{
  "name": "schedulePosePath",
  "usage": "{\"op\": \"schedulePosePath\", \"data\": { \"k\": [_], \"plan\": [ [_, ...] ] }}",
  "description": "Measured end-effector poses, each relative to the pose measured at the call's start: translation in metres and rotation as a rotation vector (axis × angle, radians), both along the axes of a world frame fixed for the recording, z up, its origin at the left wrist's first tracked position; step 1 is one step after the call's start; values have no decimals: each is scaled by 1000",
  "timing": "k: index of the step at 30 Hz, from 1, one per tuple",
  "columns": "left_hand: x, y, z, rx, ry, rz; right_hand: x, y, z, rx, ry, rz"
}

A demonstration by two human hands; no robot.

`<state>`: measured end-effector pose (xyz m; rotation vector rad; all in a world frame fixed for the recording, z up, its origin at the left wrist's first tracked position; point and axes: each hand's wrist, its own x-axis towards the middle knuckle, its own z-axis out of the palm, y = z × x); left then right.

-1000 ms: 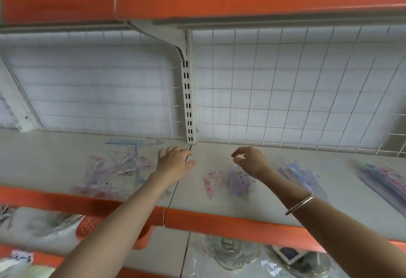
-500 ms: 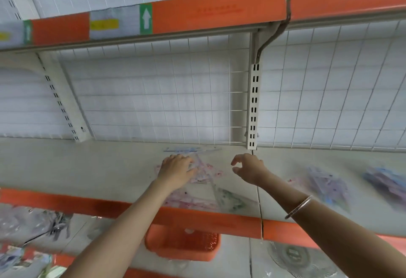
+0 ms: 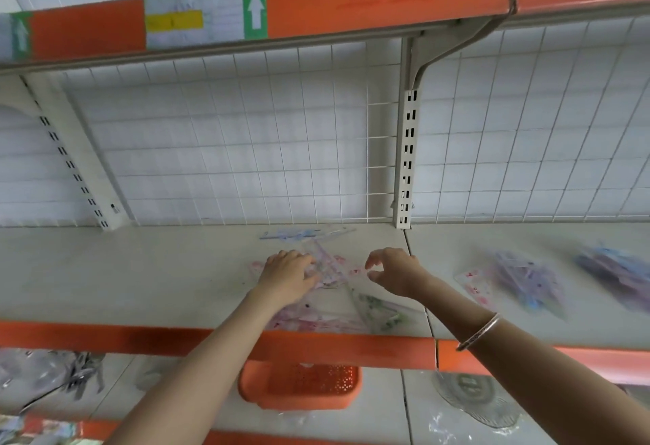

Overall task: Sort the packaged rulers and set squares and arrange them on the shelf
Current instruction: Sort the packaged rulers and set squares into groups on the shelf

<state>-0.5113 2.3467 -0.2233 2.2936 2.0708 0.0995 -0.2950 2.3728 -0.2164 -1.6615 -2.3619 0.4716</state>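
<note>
Your left hand [image 3: 286, 277] lies flat, fingers together, pressing on the loose pile of clear-sleeved pink-printed set squares [image 3: 329, 268] at mid-shelf. Your right hand [image 3: 394, 272] hovers just beside it, thumb and fingers apart in an open pinch, gripping nothing. These packets look light, thin and stiff, with glossy sleeves likely to slide over one another, so pinch one by a corner or edge. A green-printed triangular packet [image 3: 381, 307] lies nearer the cream shelf's orange front lip [image 3: 140, 339].
</note>
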Motion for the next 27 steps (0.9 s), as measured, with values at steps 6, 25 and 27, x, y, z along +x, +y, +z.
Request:
{"op": "schedulePosePath", "data": {
  "k": [6, 25, 27],
  "plan": [
    [36, -4, -3, -63, -26, -80, 18, -7, 5, -76, -64, 107],
    [73, 2, 16, -407, -95, -45, 15, -27, 6, -238, -147, 223],
    [70, 3, 14, -406, -98, -54, 12, -24, 8, -304, -141, 190]
  ]
}}
